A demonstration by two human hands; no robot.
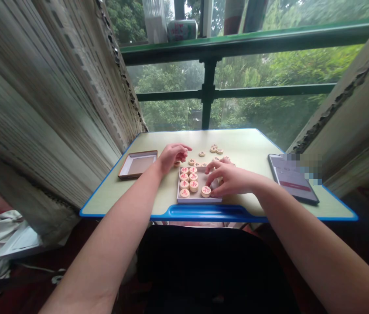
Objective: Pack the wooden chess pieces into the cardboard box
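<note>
Near the front of the table lies a shallow white box [199, 200] with two columns of round wooden xiangqi pieces [184, 184], red characters up, along its left side. My right hand [225, 178] reaches into the box from the right, its thumb and a bent finger closed at the edge of one xiangqi piece [206, 191] near the front wall. My left hand [173, 156] hovers behind the box's far left corner, index finger stretched out and the others loosely bent. No piece shows in it. A loose piece [177, 164] lies just below that hand.
More loose pieces [202, 154] are scattered behind the box, some touching each other [213, 149]. An open box lid [138, 165] lies at the left, a phone [291, 179] at the right. The table has a raised blue front edge [209, 212]. Curtains hang on both sides.
</note>
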